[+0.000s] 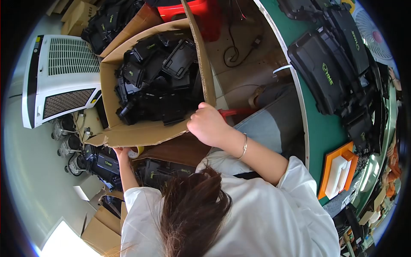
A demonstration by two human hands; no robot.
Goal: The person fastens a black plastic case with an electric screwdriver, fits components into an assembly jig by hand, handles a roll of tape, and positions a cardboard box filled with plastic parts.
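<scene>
At the near right corner of an open brown cardboard carton, the person's right hand is closed in a fist on the rim. The left hand is at the near left edge, its fingers mostly hidden by the cardboard, so from where I stand I cannot tell whether it grips. Just beside it is a roll of yellow tape.

Within the carton, black plastic cases, some with yellow-green lettering, lie in a loose heap. By my reckoning it is well stocked, yet closing is not done: the mouth gapes and no tape crosses it. Farther right, lettered black cases lie on a green-topped table, so part of the lot appears left outside. Beyond the carton's left side stands a white, box-shaped machine with a grille.
</scene>
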